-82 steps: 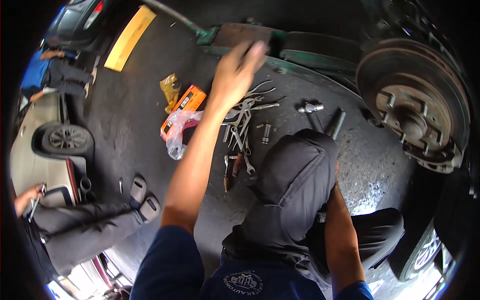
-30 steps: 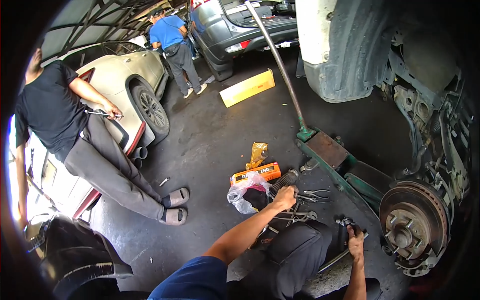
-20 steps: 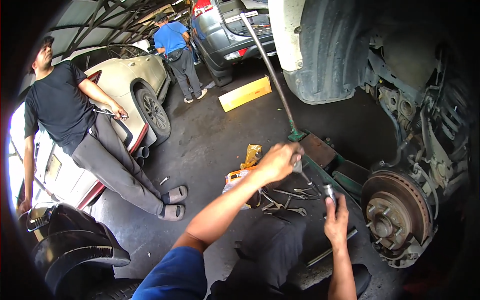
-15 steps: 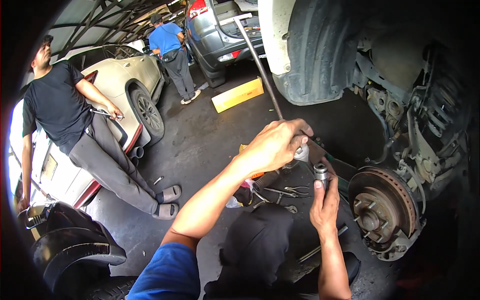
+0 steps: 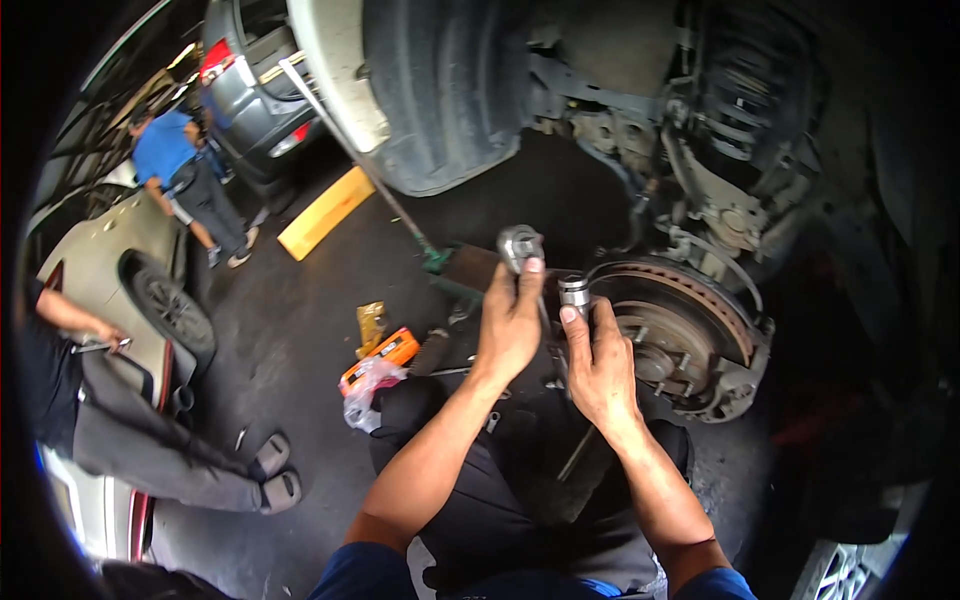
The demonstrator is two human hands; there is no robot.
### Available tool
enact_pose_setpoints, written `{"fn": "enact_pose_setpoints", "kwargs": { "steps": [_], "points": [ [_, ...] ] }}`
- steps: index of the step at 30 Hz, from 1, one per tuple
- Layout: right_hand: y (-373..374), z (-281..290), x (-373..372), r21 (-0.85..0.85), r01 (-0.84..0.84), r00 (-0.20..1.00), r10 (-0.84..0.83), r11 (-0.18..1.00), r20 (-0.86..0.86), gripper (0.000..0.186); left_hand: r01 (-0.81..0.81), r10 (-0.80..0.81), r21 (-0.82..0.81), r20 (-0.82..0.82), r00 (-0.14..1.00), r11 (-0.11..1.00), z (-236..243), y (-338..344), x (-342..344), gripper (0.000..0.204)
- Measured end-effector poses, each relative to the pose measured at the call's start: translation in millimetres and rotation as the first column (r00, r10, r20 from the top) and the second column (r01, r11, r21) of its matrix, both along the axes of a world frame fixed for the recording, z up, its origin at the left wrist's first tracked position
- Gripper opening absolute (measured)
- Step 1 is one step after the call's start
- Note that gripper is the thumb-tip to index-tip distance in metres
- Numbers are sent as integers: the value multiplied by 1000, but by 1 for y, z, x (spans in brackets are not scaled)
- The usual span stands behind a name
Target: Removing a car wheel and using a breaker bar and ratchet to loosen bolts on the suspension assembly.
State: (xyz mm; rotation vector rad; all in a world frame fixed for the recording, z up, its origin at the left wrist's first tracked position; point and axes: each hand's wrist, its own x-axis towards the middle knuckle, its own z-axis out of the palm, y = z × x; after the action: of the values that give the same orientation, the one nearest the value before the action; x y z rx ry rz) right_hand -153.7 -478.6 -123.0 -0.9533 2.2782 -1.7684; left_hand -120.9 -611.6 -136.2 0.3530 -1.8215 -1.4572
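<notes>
My left hand [image 5: 506,325] is closed on a metal ratchet [image 5: 520,245], thumb against its head, which faces up. Just right of it, my right hand [image 5: 600,362] is closed round a shiny metal socket [image 5: 574,293] held upright, thumb along its side. The two tools are a short way apart. Behind my right hand is a rusty brake disc and hub [image 5: 690,320] with protruding studs, under exposed suspension parts [image 5: 735,200]. Low between my knees and the jack lie loose tools, partly hidden, beside an orange box [image 5: 393,350] and a clear plastic bag [image 5: 368,392].
A green floor jack [image 5: 465,270] with a long handle stands ahead, below a wheel-arch liner [image 5: 435,110]. A yellow board [image 5: 325,212] lies on the dark floor. A co-worker in dark clothes [image 5: 150,440] reclines at left by a beige car [image 5: 110,270]; another in blue [image 5: 160,150] stands farther back.
My view has swung right toward the wheel assembly. My left hand has turned more upright, showing the ratchet head. The socket, in my right hand, now sits beside it, nearer the disc.
</notes>
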Motion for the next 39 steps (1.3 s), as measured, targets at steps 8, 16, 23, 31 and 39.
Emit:
{"fn": "enact_pose_setpoints", "kwargs": {
  "steps": [8,16,23,31,39],
  "points": [
    [49,32,-26,-17,13,988,-15,1000,-152,29,240,-240,-32,5,971,970,7,25,-9,50],
    [77,45,-44,103,-139,985,148,985,-84,39,270,-251,-239,107,962,933,17,36,4,53],
    [69,21,-39,-12,-198,980,197,980,-30,43,302,-304,-365,52,951,881,10,41,16,55],
    [27,19,-38,-411,-108,947,220,905,235,43,260,-251,321,-72,965,910,17,33,27,53],
    [-18,-40,17,-273,-351,805,437,896,400,57,362,-213,508,-327,921,782,-2,14,38,42]
  ]
}}
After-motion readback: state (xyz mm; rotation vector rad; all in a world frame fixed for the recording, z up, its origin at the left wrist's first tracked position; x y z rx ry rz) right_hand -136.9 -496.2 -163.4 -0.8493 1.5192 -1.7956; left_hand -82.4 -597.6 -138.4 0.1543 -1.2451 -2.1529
